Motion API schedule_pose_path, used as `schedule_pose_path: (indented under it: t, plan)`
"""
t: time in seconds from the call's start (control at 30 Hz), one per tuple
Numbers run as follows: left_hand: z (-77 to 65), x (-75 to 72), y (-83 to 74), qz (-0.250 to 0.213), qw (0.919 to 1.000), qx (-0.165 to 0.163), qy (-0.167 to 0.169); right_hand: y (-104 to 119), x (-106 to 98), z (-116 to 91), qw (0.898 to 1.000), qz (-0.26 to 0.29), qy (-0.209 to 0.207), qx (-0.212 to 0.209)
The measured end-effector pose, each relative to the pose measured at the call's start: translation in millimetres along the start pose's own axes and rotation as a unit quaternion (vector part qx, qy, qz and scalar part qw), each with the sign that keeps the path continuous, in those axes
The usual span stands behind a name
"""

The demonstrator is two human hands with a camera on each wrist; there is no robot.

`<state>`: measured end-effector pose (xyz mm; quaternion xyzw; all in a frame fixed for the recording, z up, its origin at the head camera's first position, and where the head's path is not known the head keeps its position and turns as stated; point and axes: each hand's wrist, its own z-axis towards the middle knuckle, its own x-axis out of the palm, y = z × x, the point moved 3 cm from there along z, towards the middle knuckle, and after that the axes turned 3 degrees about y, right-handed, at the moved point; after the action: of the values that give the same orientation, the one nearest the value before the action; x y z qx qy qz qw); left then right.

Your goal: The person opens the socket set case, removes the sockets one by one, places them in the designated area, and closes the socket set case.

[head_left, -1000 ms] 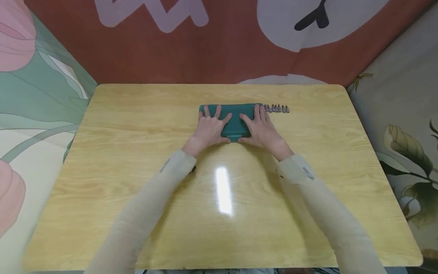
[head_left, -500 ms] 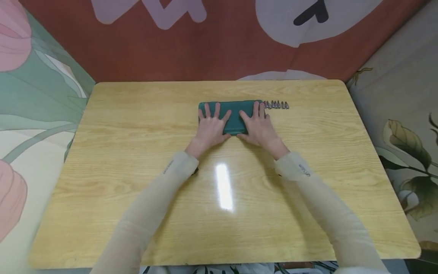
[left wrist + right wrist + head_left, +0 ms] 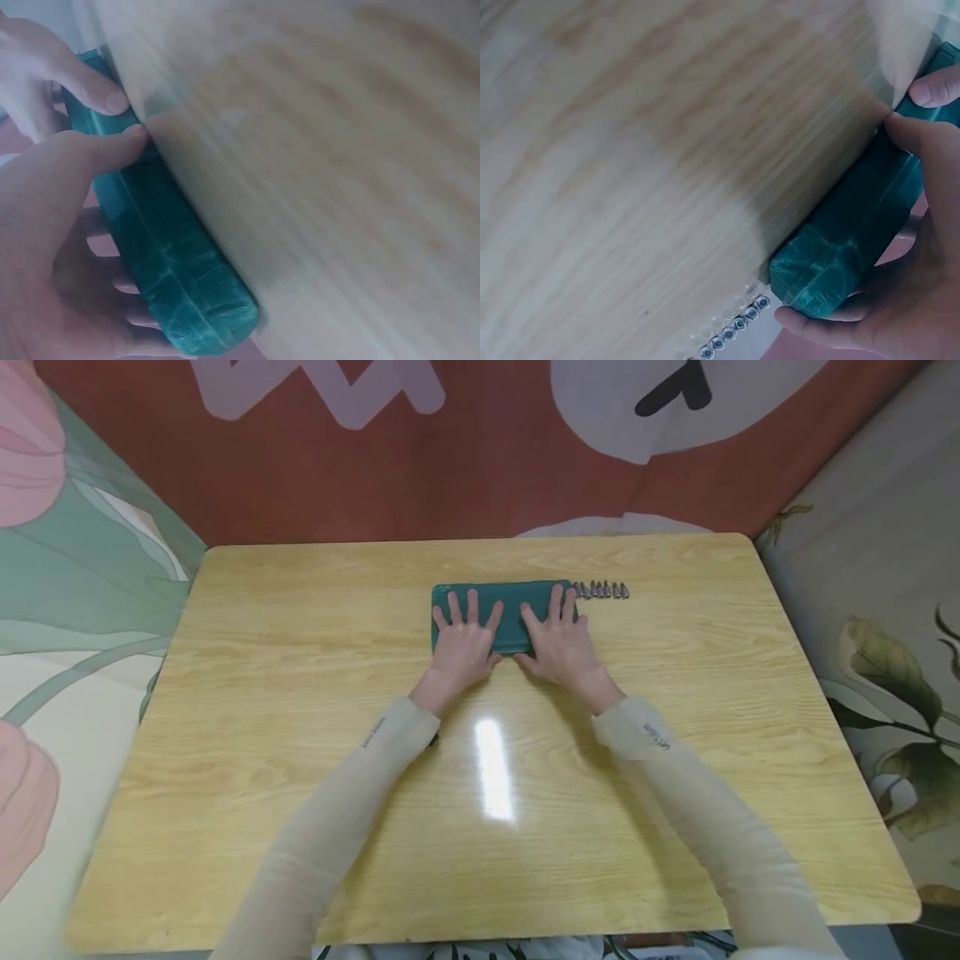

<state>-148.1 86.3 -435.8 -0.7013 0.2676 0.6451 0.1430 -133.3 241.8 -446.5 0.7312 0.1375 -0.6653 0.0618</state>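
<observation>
A flat, rectangular dark green case (image 3: 512,618) with a glossy, creased surface lies near the far side of the table. My left hand (image 3: 459,652) rests on its left part, fingers spread and straight over the top. On the right part lies my right hand (image 3: 562,652), its fingers also straight. Both wrist views show the thumbs touching the near long side of the green case (image 3: 161,232), close to each other at its middle. In the right wrist view, the fingers of my right hand (image 3: 922,300) reach round behind the case's end. The case's underside is hidden.
Several small shiny metal pieces (image 3: 602,590) stand in a row just right of the case; their kind is too small to tell. The wooden table (image 3: 300,693) has rounded corners. A red-brown patterned backdrop (image 3: 480,460) rises behind its far edge.
A strip along the case's near edge, visible between the thumbs one second ago, no longer shows. Both hands stay on the case. The head view has shifted slightly.
</observation>
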Motion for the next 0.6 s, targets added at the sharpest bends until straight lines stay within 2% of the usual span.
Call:
schedule_pose_path:
  t: [0.23,0.37,0.43,0.53,0.6]
  plan:
    - [-3.1,7.5,-0.9,-0.045,0.998,-0.012,0.042,3.5,10.1,-4.4,1.0,0.022,0.018,0.002]
    - [-1.0,8.2,2.5,-0.064,0.9962,-0.031,0.051,-1.3,7.9,0.2,0.996,0.084,0.029,-0.001]
    - [0.0,7.6,4.9,-0.078,0.9947,-0.034,0.058,-5.0,4.4,2.1,0.988,0.144,0.046,-0.002]
    - [-1.4,8.3,10.3,-0.116,0.9903,-0.028,0.071,-10.6,0.6,1.9,0.972,0.222,0.08,-0.002]
    - [-4.1,8.8,16.7,-0.154,0.9853,-0.024,0.071,-14.2,0.3,0.2,0.964,0.252,0.088,-0.006]
